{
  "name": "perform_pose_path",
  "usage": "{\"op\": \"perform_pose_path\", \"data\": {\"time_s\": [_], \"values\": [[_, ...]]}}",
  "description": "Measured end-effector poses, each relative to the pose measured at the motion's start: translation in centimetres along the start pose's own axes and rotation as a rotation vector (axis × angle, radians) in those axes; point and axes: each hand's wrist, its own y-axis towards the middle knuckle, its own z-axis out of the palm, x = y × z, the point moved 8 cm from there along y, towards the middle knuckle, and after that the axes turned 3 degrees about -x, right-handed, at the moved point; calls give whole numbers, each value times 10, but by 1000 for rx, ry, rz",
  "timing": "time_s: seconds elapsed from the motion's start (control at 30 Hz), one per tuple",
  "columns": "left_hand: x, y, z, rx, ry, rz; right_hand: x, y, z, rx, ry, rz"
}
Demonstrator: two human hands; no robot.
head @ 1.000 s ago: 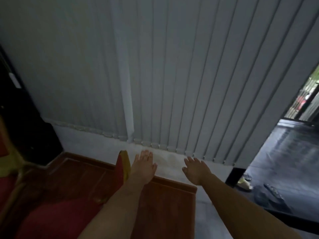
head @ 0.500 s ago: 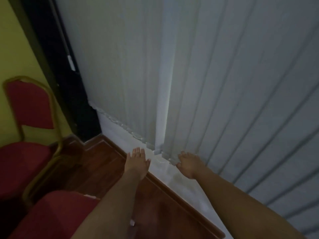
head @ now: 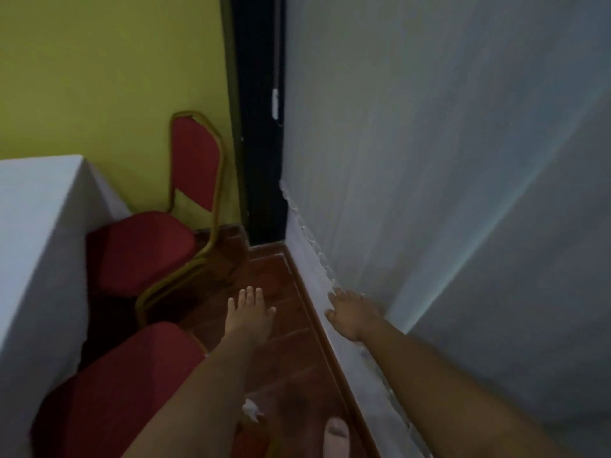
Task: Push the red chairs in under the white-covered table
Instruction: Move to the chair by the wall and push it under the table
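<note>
The white-covered table (head: 36,246) fills the left edge. A red chair (head: 145,249) with a gold frame stands beside it near the yellow wall, its backrest upright and its seat partly against the cloth. A second red chair seat (head: 125,391) lies closer to me at the lower left, under my left forearm. My left hand (head: 248,315) is stretched out over the wooden floor with fingers spread, holding nothing and clear of both chairs. My right hand (head: 350,314) is open too, held out near the foot of the blinds.
Grey vertical blinds (head: 446,193) run along the right side above a pale ledge. A dark door frame (head: 258,127) stands in the corner. The red-brown wooden floor (head: 284,368) forms a narrow strip between chairs and blinds. A crumpled white scrap (head: 250,409) lies on it.
The view has swung left: the table and both chairs have come into sight, and the blinds have shifted to the right. Both hands stay open and outstretched.
</note>
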Motion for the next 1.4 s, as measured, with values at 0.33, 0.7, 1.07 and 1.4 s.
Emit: {"op": "perform_pose_path", "data": {"time_s": [0.33, 0.7, 1.07, 1.4], "values": [[15, 100, -33, -60, -134, -277, 15, 161, -57, 21, -86, -276], [77, 182, -49, -91, -233, -483, 53, 296, -111, 41, -204, -447], [163, 357, -131, -146, -254, -489, 126, 495, -203, 21, -192, -510], [213, 482, -211, -231, -331, -463, 181, 648, -315, -138, -281, -562]]}}
